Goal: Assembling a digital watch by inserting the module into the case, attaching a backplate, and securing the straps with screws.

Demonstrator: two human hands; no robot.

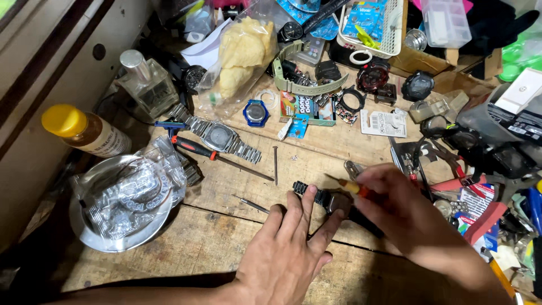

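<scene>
- My left hand [288,248] lies flat, fingers spread, pressing the black watch [327,201] onto the rough wooden bench [226,237].
- My right hand [403,212] pinches a thin orange-handled screwdriver [347,184] over the watch.
- Steel watch [221,137] lies well apart.

Scene is lit evenly and warmly from above; desk [226,237] centre is sharp. Lower-left corner is lost in shadow. Slight motion blur is seen on the right hand [406,217]; edges are bowed by wide-angle distortion.

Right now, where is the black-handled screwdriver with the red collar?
In the head view, the black-handled screwdriver lies on the wooden bench left of centre, just below the silver metal watch, well left of both hands.
</scene>
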